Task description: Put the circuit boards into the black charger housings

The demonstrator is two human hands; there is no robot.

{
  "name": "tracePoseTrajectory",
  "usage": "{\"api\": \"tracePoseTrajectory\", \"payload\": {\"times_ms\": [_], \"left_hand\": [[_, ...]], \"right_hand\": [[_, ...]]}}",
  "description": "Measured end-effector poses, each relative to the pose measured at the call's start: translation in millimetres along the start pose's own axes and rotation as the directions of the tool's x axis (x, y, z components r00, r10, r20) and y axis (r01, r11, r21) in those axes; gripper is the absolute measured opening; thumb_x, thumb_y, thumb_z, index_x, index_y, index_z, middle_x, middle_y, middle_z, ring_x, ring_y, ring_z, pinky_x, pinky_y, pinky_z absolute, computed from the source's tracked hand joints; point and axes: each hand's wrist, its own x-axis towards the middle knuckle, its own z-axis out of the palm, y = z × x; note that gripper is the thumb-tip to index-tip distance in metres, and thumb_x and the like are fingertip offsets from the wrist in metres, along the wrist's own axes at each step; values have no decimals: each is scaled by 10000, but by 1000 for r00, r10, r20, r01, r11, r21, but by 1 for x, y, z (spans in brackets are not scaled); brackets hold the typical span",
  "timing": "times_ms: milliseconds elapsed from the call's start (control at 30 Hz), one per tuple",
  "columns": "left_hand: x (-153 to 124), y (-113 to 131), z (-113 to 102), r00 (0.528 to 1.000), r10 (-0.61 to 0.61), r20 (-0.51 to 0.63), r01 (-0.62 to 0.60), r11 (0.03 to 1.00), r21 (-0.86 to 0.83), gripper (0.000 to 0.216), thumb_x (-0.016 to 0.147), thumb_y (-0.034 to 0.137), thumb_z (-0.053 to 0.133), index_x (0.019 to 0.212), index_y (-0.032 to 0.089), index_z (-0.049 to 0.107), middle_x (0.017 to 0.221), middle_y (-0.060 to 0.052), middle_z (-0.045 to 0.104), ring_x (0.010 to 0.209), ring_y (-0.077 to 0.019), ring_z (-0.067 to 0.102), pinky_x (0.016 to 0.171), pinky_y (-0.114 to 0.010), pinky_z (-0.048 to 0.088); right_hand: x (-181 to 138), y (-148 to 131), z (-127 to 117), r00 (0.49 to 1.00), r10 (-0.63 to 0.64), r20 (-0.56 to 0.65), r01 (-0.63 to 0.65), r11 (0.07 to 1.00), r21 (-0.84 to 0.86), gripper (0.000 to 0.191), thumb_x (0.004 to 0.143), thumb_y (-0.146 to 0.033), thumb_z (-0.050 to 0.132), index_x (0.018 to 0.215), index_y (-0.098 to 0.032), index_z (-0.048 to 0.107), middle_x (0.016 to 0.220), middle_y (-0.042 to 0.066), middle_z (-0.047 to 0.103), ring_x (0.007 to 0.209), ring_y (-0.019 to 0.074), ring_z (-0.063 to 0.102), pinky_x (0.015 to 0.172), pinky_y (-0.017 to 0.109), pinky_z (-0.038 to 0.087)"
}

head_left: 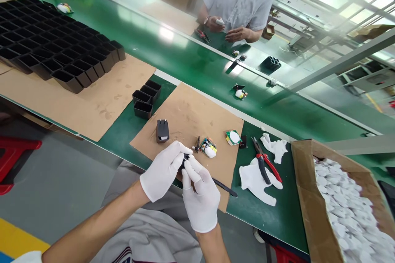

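Observation:
My left hand (165, 168) and my right hand (201, 197), both in white gloves, meet at the front edge of the cardboard sheet (191, 107). Their fingertips pinch a small black part (185, 158), mostly hidden by the gloves, so its kind is unclear. Just beyond them lies a circuit board (208, 148) with components and a white blob. To the left stands a black plug adapter (162, 130) with two prongs pointing up. A second board (232, 137) with a white disc rests farther right. A slim black tool (226, 188) pokes out beside my right hand.
Red-and-black pliers (264, 159) lie on a white glove (259, 183). A cardboard box (308, 197) of white pieces stands right. Black open cases (143, 109) sit left, with many more (70, 80) beyond. Across the bench, a person (237, 4) handles a small white item.

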Motion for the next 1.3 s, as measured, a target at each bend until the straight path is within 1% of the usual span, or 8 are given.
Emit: {"api": "tracePoseTrajectory", "payload": {"times_ms": [100,367,533,700,833,900,1067,1300], "left_hand": [[-3,-5,1,1000,15,-1,-15,1000,10,243,1075,266,379,1094,212,614,1110,-82,718,1072,-231,691,1026,-413,562],[-1,-1,-4,999,51,-1,-51,998,33,293,1076,246,410,1182,213,682,1182,-87,764,1150,-225,732,1050,-395,591],[-16,-5,-13,977,122,-175,-113,992,64,241,1094,285,505,1259,208,664,1198,-93,778,1122,-221,751,970,-371,610],[-37,-18,-35,801,431,-415,-343,899,271,233,1109,261,507,1109,235,738,1014,-36,762,894,-175,706,816,-320,566],[-31,-26,-50,685,410,-602,-293,912,288,276,1122,281,479,1067,233,746,974,-27,757,776,-163,644,731,-320,529],[-23,-27,-56,655,381,-653,-277,924,262,266,1122,294,486,1088,231,743,960,-29,755,804,-174,654,732,-321,538],[-16,-28,-62,699,356,-621,-221,932,286,254,1125,313,493,1124,225,732,975,-33,738,900,-184,684,805,-326,558],[-18,-27,-64,729,367,-577,-179,917,358,280,1134,341,461,1120,222,714,961,-34,732,891,-180,690,809,-320,553]], "right_hand": [[-3,4,0,998,-37,47,40,997,-69,372,1035,-164,677,1389,-279,678,1299,70,790,1182,222,786,1010,335,668],[9,7,-5,978,14,210,51,953,-300,309,1115,-349,507,1259,-258,766,1207,113,804,773,206,825,532,259,615],[17,-2,-20,983,25,181,43,930,-364,241,1074,-287,591,1239,-274,765,1223,105,793,916,219,831,694,267,657],[12,-19,-8,999,46,1,-43,940,-340,270,1012,-229,711,1272,-291,746,1267,105,778,978,215,822,807,277,671],[5,-19,14,998,55,24,-47,964,-261,264,1043,-210,652,1284,-246,752,1210,130,775,1045,234,815,882,308,681],[3,-16,17,998,63,23,-56,969,-239,281,1030,-199,674,1294,-251,754,1218,131,767,1058,237,813,892,318,684],[7,-15,10,996,83,16,-79,984,-159,325,1001,-189,715,1313,-272,752,1291,133,755,1114,250,801,932,340,682],[26,-26,3,975,214,57,-217,975,49,147,1032,-144,637,1127,-224,717,1166,98,765,1112,205,780,996,386,669]]}}
